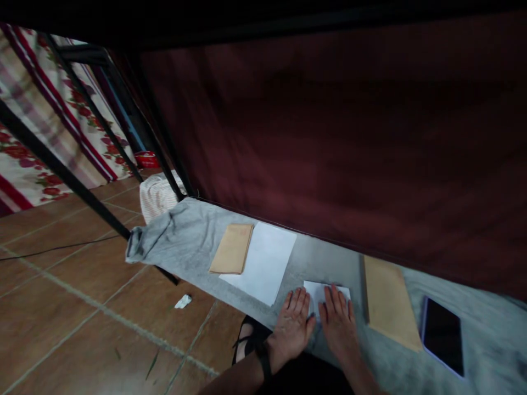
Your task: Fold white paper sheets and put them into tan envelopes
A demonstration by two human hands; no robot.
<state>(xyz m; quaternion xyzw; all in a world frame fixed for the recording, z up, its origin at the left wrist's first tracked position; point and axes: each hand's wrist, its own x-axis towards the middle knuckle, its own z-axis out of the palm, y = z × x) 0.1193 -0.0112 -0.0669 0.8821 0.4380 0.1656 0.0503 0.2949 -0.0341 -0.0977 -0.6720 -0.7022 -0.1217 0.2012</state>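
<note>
Both of my hands lie flat, fingers stretched out, on a small folded white paper [318,292] on a grey cloth-covered surface [189,236]. My left hand [293,323] covers the paper's left edge, with a dark band round its wrist. My right hand [338,323] presses on the paper's middle and right part. Only the paper's top edge and a strip between the hands show.
To the left lie a white sheet [265,263] and a brown envelope [233,248] overlapping it. A second brown envelope [387,302] and a dark phone [442,334] lie to the right. A dark red curtain [329,137] hangs behind. Tiled floor [61,285] and black metal bars [61,170] are at left.
</note>
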